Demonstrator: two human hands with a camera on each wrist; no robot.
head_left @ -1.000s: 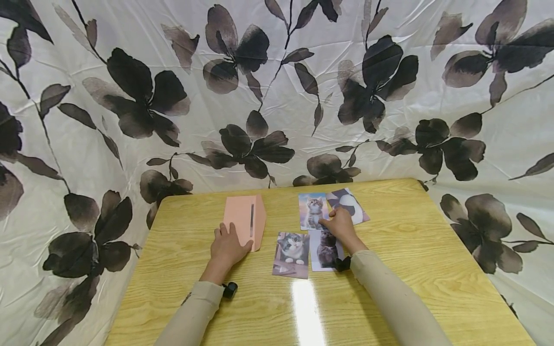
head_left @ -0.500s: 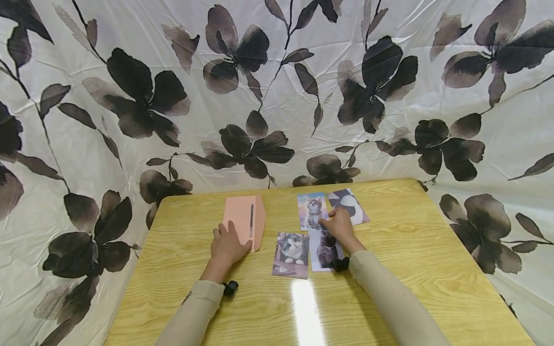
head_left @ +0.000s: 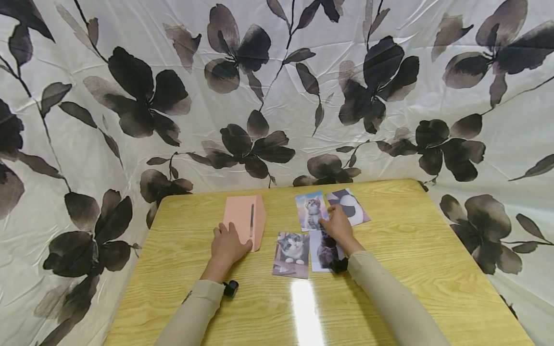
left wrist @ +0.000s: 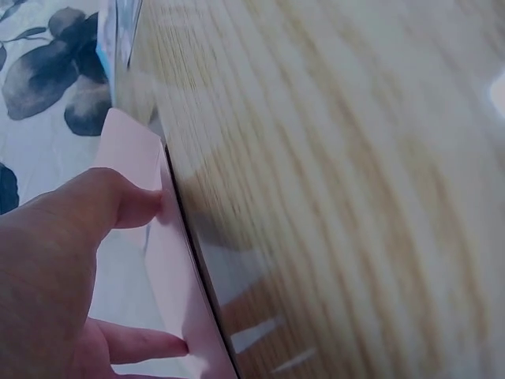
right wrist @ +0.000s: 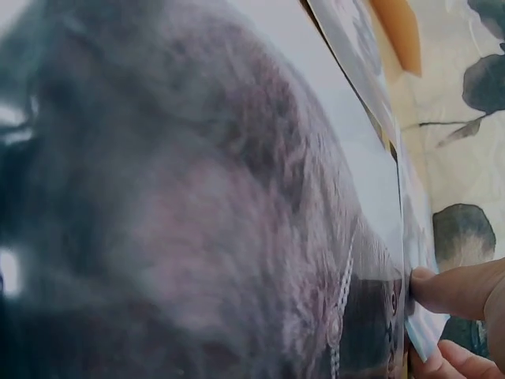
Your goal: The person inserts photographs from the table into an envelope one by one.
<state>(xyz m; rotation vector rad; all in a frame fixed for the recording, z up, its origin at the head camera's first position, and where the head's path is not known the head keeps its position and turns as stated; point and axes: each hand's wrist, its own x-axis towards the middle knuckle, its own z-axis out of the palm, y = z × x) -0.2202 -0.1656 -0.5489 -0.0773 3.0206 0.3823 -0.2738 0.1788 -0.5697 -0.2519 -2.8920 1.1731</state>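
My left hand point(head_left: 227, 245) rests on the near part of a pink envelope point(head_left: 238, 209), its thumb and fingertips spread across the paper in the left wrist view. With thumb and fingers, my right hand point(head_left: 339, 227) pinches the lower right corner of a photo card of a tabby kitten against a pastel sky point(head_left: 308, 207). That corner shows bent up in the right wrist view. Beneath the same hand lies a photo card of a dark cat point(right wrist: 213, 174), partly covered by the wrist. A photo card of a grey and white cat point(head_left: 292, 257) lies to its left.
A fourth photo card point(head_left: 352, 209) with a large white shape on it sits at the far right, slightly turned. Everything lies on a wood-grain table point(head_left: 411, 250). A white curtain with dark flowers point(head_left: 320, 96) hangs behind the table's back edge.
The kitten card has slid slightly left and turned a little counterclockwise. My right hand has stayed on its corner with a small shift left. My left hand has kept its place on the envelope.
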